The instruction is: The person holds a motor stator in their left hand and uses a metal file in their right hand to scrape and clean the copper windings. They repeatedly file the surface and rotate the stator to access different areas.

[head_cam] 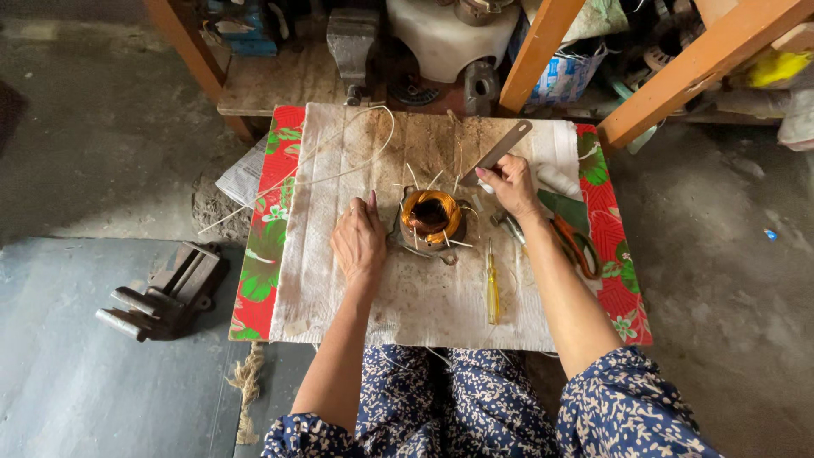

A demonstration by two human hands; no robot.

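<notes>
Cloth (339,288), stained and pale, covers a red floral mat (263,254) on the floor, and the work sits at its middle: a copper-wound stator (431,216) with thin pale strips sticking out of its slots. Judging by the pose, the winding is being packed or pried (the next move would want careful aim between the coils). The left hand (358,242) lies flat, fingers loosely spread, steadying the stator's side. The right hand (511,184) is closed around a flat metal bar (500,151), angled down toward the coil. A yellow screwdriver (491,288) lies nearby.
</notes>
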